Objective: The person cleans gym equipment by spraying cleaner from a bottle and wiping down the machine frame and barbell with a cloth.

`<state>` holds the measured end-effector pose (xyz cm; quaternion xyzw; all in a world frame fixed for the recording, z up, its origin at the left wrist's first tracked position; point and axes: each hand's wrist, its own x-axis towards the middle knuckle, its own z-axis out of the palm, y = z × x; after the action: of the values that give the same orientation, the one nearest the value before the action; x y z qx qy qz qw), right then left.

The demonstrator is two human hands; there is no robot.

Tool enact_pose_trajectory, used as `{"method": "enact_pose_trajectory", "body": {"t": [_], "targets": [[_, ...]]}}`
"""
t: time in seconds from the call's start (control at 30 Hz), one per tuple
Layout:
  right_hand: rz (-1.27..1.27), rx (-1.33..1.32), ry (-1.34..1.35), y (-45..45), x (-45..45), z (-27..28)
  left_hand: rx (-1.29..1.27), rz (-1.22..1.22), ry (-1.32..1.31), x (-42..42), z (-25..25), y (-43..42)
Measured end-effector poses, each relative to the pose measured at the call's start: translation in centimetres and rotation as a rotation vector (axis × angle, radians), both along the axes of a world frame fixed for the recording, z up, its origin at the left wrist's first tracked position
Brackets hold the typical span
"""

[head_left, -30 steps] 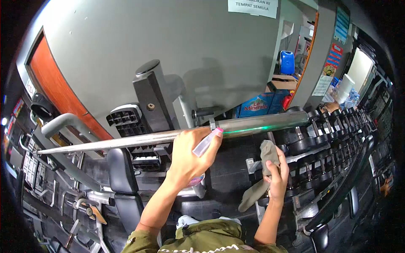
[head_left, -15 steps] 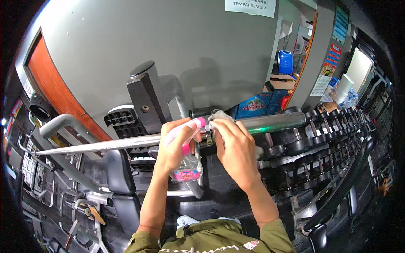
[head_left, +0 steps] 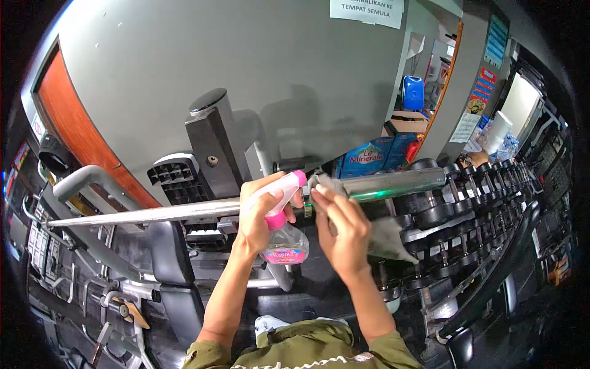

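A long metal barbell (head_left: pixel 393 184) runs across the view, its thick sleeve on the right. My left hand (head_left: pixel 261 212) is wrapped round the neck and pink trigger of a clear spray bottle (head_left: pixel 286 247) with a pink label, held just in front of the bar. Pinched in my right hand (head_left: pixel 341 230) is a grey cloth (head_left: pixel 390 238); part of it lies against the bar beside the collar (head_left: pixel 308 203), and the rest hangs behind the hand to the right.
Racks of dumbbells (head_left: pixel 439 215) stand at the right. A black padded bench (head_left: pixel 175 270) is at the lower left, near a grey machine post (head_left: pixel 215 144). Behind the bar are a grey wall (head_left: pixel 246 49) and blue cartons (head_left: pixel 367 157).
My right hand came from the lower right up to the bar with the cloth, whose loose end now spreads rightward. The bottle in my left hand has swung into clearer view.
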<state>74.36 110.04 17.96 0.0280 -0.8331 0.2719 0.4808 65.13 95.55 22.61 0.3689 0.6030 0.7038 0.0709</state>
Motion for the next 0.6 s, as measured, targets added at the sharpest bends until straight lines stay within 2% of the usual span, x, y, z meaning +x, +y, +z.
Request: {"method": "enact_pose_trajectory", "body": {"t": [0.07,0.13,0.2,0.27,0.3,0.33,0.4,0.47,0.5,0.6], "targets": [[-0.034,-0.003,0.062,0.1,-0.6,-1.8,0.015,-0.002,-0.008,0.0,0.0,-0.2],[-0.099,0.137,0.184,2.2,-0.3,-3.1,0.0,-0.018,0.009,-0.2,-0.3,-0.7],[-0.246,0.084,0.298,4.1,-0.3,-4.8,-0.044,-0.019,-0.01,-0.3,-0.4,-1.1],[-0.377,-0.119,0.383,5.2,-0.7,-6.6,-0.079,-0.017,-0.029,-0.4,-0.4,-1.2],[-0.367,-0.229,0.414,4.6,-0.9,-6.4,-0.081,-0.022,-0.021,-0.4,-0.4,-1.1],[-0.368,-0.23,0.411,3.6,-1.1,-6.6,-0.085,-0.029,-0.013,-0.4,-0.4,-1.0],[-0.233,-0.302,0.329,1.0,-1.6,-7.4,-0.106,-0.029,-0.015,-0.6,-0.4,-0.8],[-0.051,-0.167,0.347,-1.2,-3.1,-9.2,-0.109,-0.023,-0.049,-0.7,-0.3,-0.7],[-0.026,-0.286,0.361,-2.3,-3.5,-9.3,-0.143,-0.001,-0.019,-0.6,0.0,-0.7],[-0.141,-0.24,0.399,-0.4,-3.6,-10.4,-0.18,-0.002,-0.016,-0.4,0.0,-0.9]]}}
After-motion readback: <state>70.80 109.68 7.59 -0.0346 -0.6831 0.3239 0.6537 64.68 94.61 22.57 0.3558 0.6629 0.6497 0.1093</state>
